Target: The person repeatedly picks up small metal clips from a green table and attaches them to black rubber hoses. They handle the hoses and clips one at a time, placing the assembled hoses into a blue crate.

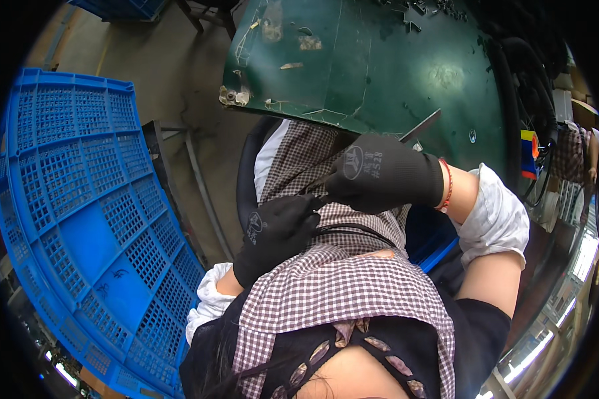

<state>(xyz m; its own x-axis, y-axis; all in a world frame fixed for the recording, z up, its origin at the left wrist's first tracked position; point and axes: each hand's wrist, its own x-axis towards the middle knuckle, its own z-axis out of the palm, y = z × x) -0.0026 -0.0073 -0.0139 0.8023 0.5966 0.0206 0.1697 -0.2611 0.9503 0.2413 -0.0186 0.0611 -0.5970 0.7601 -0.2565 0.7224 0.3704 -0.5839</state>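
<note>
My right hand, in a black glove, is closed around a flat, narrow metal blade. Its bare end points up and right over the table's near edge; the handle, if any, is hidden in my fist. Just below and to the left, my left hand, gloved the same way, is closed with fingertips pinched together. The two hands nearly meet above my checked apron. A small dark bit shows between them, too dark against the gloves to name.
A green table with a worn corner lies ahead, with several small black pieces at its far side. A big blue plastic crate stands on end at my left. A metal frame rises from the floor between crate and table.
</note>
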